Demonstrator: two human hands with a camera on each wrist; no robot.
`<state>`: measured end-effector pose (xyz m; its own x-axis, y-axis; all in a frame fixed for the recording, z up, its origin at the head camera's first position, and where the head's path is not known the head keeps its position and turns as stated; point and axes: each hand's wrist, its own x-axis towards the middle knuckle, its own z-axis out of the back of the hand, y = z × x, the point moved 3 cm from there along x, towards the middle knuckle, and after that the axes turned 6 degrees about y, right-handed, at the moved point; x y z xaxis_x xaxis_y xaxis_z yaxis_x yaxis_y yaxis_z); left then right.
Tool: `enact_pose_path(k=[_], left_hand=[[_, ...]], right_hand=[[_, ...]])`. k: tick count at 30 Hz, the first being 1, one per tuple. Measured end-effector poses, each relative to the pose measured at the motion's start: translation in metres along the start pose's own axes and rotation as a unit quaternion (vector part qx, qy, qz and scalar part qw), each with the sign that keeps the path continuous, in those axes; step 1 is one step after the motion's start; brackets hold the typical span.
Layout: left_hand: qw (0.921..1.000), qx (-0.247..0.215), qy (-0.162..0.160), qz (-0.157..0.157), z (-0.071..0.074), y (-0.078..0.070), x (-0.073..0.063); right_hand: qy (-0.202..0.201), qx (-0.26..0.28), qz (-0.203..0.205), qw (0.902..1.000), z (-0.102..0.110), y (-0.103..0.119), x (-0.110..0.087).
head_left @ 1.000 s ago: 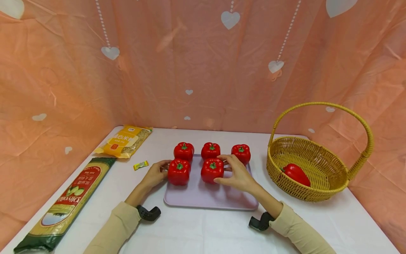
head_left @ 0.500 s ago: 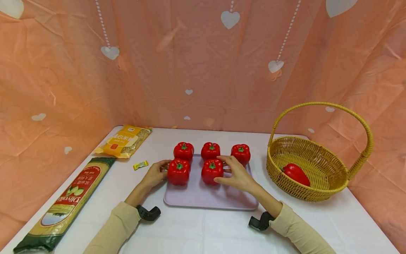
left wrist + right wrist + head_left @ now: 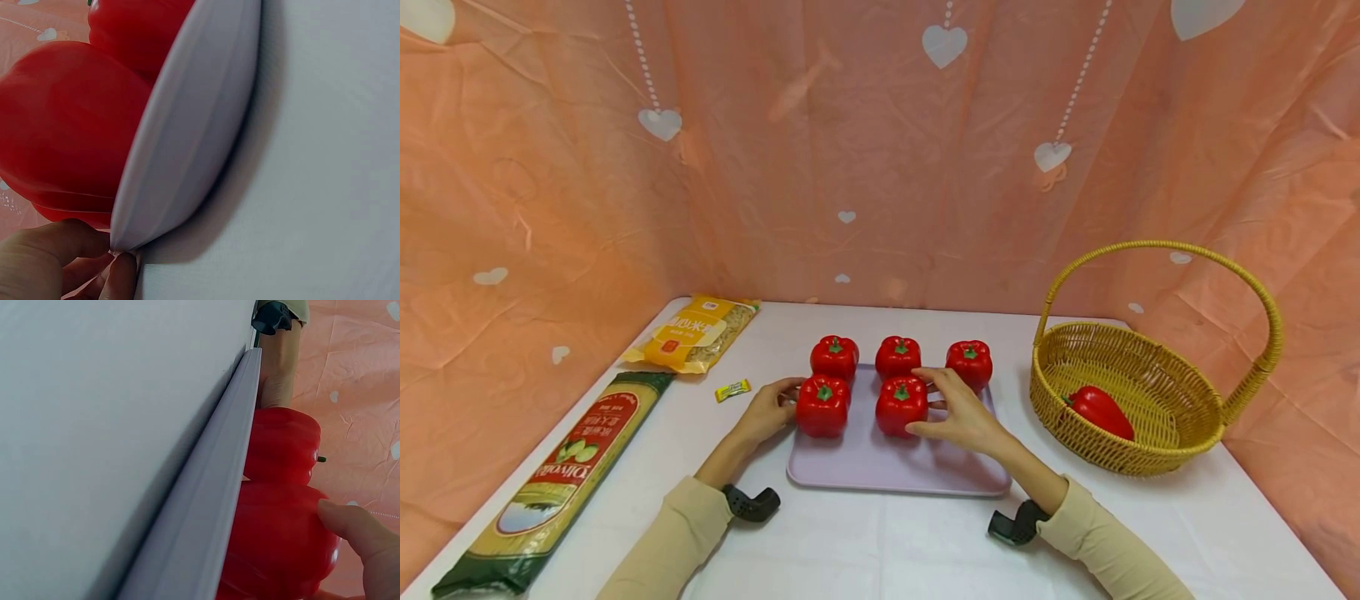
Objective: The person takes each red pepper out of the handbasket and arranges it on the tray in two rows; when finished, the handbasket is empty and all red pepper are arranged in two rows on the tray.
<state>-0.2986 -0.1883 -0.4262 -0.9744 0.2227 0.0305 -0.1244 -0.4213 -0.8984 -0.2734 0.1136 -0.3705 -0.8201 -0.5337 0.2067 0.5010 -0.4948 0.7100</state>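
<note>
In the head view a pale purple tray (image 3: 895, 473) bears several red bell peppers in two rows. My right hand (image 3: 964, 414) holds the front middle bell pepper (image 3: 901, 408) from its right side, thumb at the front and fingers behind. The right wrist view shows that thumb (image 3: 353, 525) pressed on the red skin. At the tray's left edge, beside the front left bell pepper (image 3: 823, 408), is my left hand (image 3: 767, 410). Its thumb and fingers pinch the tray's rim (image 3: 169, 137) in the left wrist view.
To the right stands a yellow wicker basket (image 3: 1060, 433) with a tall handle and one red pepper (image 3: 1101, 412) inside. At left lie a noodle packet (image 3: 561, 479), a yellow grain bag (image 3: 696, 333) and a small wrapped candy (image 3: 733, 390). Pink curtain (image 3: 880, 167) encloses the table.
The front middle bell pepper and my right hand have shifted very slightly between the first two frames. Since then, hands and objects look still.
</note>
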Motion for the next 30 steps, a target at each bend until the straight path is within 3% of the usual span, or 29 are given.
enact_pose_path(k=[23, 30], left_hand=[[1.0000, 0.003, -0.003, 0.002, 0.000, 0.001, 0.001], [0.9999, 0.003, -0.005, 0.008, 0.000, 0.001, 0.001]], right_hand=[[0.001, 0.000, 0.018, 0.9998, 0.003, 0.004, -0.001], [-0.007, 0.012, 0.035, 0.9993, 0.016, 0.012, -0.003]])
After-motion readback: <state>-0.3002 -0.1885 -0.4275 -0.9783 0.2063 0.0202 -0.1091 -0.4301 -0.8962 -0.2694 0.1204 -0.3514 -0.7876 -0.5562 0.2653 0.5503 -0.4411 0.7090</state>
